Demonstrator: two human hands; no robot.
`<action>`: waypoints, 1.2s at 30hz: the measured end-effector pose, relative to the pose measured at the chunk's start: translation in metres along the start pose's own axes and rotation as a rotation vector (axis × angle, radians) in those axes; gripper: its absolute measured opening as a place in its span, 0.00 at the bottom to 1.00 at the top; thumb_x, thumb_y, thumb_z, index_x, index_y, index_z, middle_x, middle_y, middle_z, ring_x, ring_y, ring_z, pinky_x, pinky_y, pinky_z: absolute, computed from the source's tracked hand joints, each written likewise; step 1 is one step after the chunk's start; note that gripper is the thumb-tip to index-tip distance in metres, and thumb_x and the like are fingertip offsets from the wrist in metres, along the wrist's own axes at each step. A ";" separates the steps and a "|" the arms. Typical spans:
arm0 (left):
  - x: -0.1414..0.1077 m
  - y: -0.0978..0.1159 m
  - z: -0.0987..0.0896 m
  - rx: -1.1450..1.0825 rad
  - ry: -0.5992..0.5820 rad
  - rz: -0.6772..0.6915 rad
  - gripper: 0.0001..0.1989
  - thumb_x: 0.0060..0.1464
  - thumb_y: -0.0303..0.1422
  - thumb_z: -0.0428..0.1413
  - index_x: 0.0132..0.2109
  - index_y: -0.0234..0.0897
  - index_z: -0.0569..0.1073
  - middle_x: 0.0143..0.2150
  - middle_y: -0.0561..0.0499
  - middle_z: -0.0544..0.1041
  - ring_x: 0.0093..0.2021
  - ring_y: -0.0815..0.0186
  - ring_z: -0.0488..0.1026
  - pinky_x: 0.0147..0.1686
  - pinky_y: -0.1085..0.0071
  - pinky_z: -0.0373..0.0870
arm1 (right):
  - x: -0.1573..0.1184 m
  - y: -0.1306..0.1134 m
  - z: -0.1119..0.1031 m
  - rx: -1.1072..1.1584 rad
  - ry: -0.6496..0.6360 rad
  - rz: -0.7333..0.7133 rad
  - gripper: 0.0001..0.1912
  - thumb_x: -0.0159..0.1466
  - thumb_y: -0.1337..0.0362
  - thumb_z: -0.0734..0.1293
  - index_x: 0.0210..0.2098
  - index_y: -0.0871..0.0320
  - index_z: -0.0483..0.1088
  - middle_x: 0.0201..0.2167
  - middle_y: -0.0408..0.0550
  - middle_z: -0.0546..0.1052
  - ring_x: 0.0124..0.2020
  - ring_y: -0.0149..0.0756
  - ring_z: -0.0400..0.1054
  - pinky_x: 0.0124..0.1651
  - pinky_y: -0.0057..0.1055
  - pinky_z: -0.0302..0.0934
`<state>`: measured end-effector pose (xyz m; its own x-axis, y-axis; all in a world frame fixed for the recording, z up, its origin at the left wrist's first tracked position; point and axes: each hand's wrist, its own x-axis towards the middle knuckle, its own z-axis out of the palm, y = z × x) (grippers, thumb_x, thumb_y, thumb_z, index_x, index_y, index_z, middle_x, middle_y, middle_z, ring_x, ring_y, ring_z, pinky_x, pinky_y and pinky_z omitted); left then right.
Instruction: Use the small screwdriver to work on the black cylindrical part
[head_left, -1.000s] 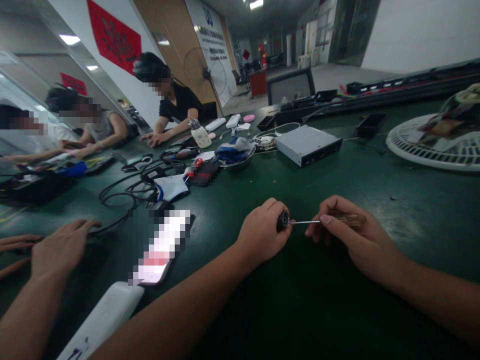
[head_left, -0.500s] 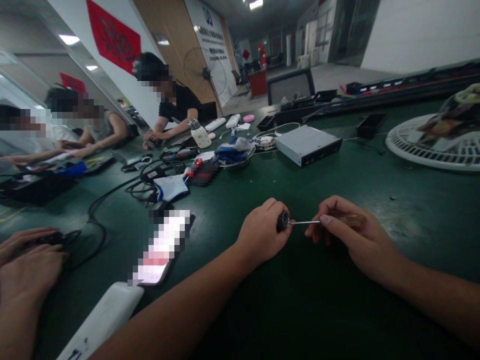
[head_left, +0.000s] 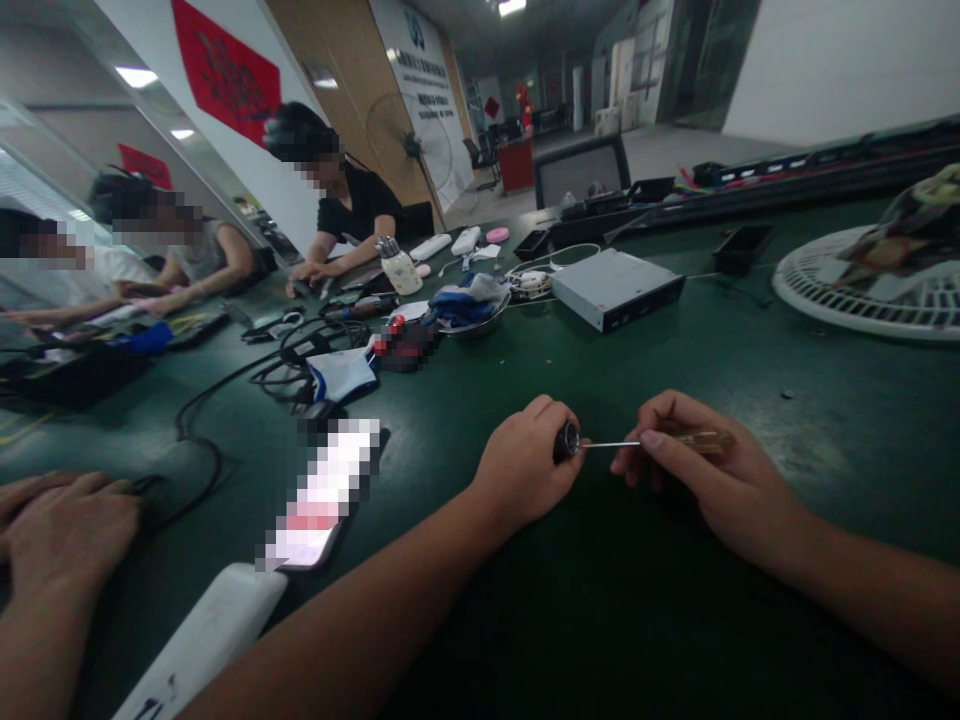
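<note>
Wrapped in my left hand (head_left: 529,460) is a small black cylindrical part (head_left: 568,440) with a round, ringed end that faces right. Most of that part is hidden by my fingers, so its kind is unclear. My right hand (head_left: 686,460) is closed around the amber handle of a screwdriver (head_left: 611,444). Its thin metal shaft points left, and the tip reaches the edge of the black part's round end; whether it is inside cannot be made out. Both hands are just above the dark green table (head_left: 480,385).
A lit phone (head_left: 330,500) and a white slab-like object (head_left: 214,625) lie left of my left forearm. Co-workers' hands (head_left: 71,530) rest at the far left. Beyond are cables, a cloth-filled bowl (head_left: 472,310), a grey disc drive (head_left: 615,290) and a white basket-like grille (head_left: 847,290).
My hands, the black part and the screwdriver hold nearly the same position. At the far left, the co-worker's hands have shifted, and the cable beside them has moved slightly right.
</note>
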<state>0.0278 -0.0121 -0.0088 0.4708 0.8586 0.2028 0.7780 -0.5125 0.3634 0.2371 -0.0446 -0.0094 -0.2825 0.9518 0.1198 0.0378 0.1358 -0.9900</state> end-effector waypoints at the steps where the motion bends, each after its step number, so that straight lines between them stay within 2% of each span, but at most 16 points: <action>1: 0.000 0.000 0.000 0.000 -0.002 0.000 0.05 0.60 0.35 0.55 0.41 0.39 0.69 0.41 0.52 0.71 0.37 0.66 0.69 0.35 0.68 0.66 | 0.000 0.001 0.000 -0.011 0.021 0.011 0.08 0.71 0.58 0.63 0.37 0.54 0.66 0.31 0.44 0.79 0.30 0.31 0.72 0.29 0.27 0.64; 6: -0.001 -0.001 0.001 0.004 0.007 0.000 0.06 0.60 0.36 0.55 0.41 0.39 0.69 0.41 0.52 0.71 0.38 0.65 0.69 0.35 0.68 0.66 | 0.003 0.003 0.002 -0.025 0.084 0.031 0.08 0.70 0.57 0.63 0.37 0.54 0.66 0.33 0.45 0.79 0.29 0.31 0.72 0.28 0.27 0.64; 12: -0.001 -0.002 0.003 0.003 0.022 0.001 0.06 0.60 0.36 0.55 0.41 0.39 0.69 0.40 0.52 0.70 0.37 0.66 0.69 0.36 0.67 0.66 | 0.002 0.001 0.001 0.031 0.011 -0.003 0.08 0.70 0.57 0.63 0.39 0.54 0.66 0.35 0.46 0.79 0.32 0.32 0.74 0.29 0.28 0.65; 16: 0.000 -0.002 0.001 -0.001 0.010 0.005 0.05 0.59 0.35 0.55 0.41 0.39 0.69 0.41 0.52 0.71 0.38 0.65 0.69 0.36 0.67 0.67 | 0.002 0.001 0.000 0.036 -0.017 -0.003 0.08 0.70 0.57 0.63 0.39 0.54 0.66 0.34 0.45 0.79 0.32 0.33 0.74 0.29 0.28 0.65; 23: -0.001 -0.001 0.002 0.009 0.013 -0.002 0.06 0.60 0.36 0.54 0.41 0.39 0.69 0.41 0.51 0.71 0.38 0.65 0.69 0.37 0.67 0.67 | 0.002 0.001 0.002 -0.004 0.086 0.028 0.08 0.70 0.57 0.63 0.37 0.55 0.65 0.33 0.46 0.79 0.29 0.32 0.73 0.28 0.28 0.64; 30: 0.000 -0.001 0.000 0.004 0.002 0.010 0.05 0.59 0.35 0.55 0.41 0.39 0.70 0.41 0.51 0.71 0.38 0.65 0.69 0.36 0.68 0.67 | 0.000 0.001 0.001 0.025 -0.017 -0.006 0.08 0.71 0.57 0.63 0.39 0.55 0.66 0.34 0.46 0.79 0.32 0.34 0.74 0.29 0.29 0.65; 36: -0.001 0.000 0.000 0.011 0.005 -0.003 0.06 0.60 0.36 0.55 0.41 0.39 0.69 0.41 0.51 0.71 0.38 0.65 0.69 0.36 0.67 0.67 | 0.003 0.000 0.003 -0.019 0.074 0.030 0.08 0.70 0.58 0.63 0.37 0.55 0.65 0.33 0.47 0.79 0.29 0.32 0.73 0.28 0.29 0.64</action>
<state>0.0273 -0.0125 -0.0091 0.4666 0.8601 0.2062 0.7838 -0.5101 0.3542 0.2334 -0.0425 -0.0096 -0.2091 0.9732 0.0955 0.0635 0.1110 -0.9918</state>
